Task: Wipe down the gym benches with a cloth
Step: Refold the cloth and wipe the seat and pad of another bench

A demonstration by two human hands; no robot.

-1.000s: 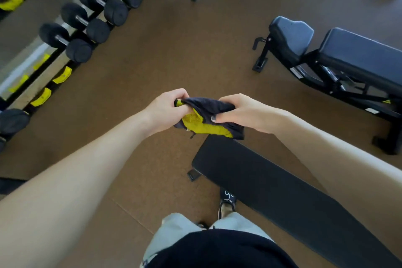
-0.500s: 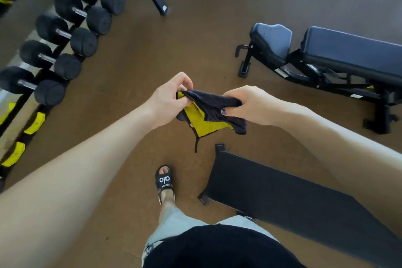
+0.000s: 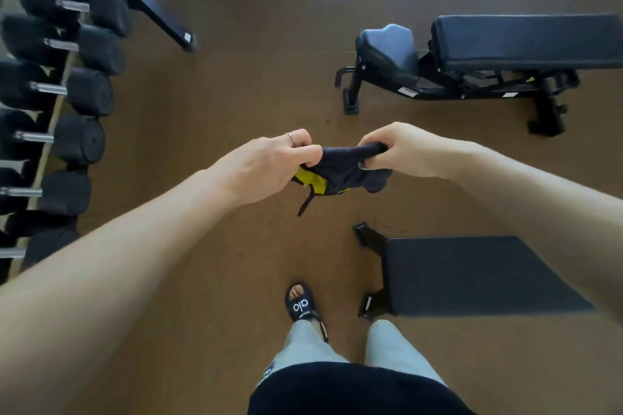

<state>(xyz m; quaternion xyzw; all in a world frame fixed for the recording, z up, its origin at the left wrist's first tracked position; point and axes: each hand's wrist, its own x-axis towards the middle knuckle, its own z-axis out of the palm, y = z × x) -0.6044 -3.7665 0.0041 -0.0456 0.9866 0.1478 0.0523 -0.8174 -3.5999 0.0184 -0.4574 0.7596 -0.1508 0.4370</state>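
Above flat bench (image 3: 472, 273): left hand (image 3: 266, 165), right hand (image 3: 401, 153) both grip cloth (image 3: 340, 172)

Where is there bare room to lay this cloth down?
The flat bench pad lies bare below the right hand. The adjustable bench backrest is bare too. Open floor lies between them and the dumbbell rack, which is crowded.

Soft matt cloth (image 3: 340, 172); smooth padded bench (image 3: 472, 273); dumbbells (image 3: 84, 91) with shiny metal handles.
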